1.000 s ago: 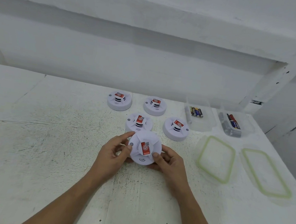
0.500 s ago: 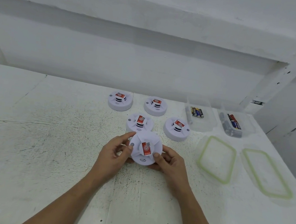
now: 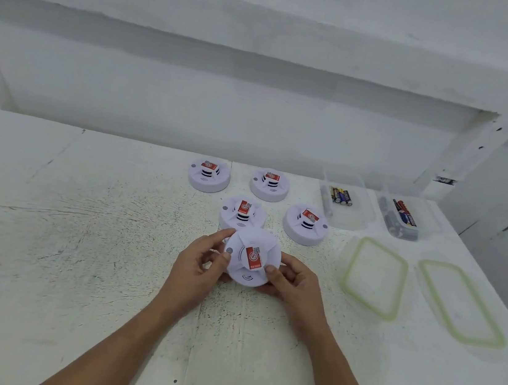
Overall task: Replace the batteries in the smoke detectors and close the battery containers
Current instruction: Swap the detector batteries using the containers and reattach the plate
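Both hands, left point(image 3: 201, 263) and right point(image 3: 294, 280), grip a smoke detector point(image 3: 252, 258) by its rim above the table point(image 3: 75, 265); a fingertip hold may slip during twisting, dropping it onto the detector behind point(image 3: 242, 212).

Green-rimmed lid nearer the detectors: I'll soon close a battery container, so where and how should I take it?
Probably pinch the lid by its edge facing the right hand, from that side: it lies flat on the table, so only the rim offers a hold, and that edge looks clear.
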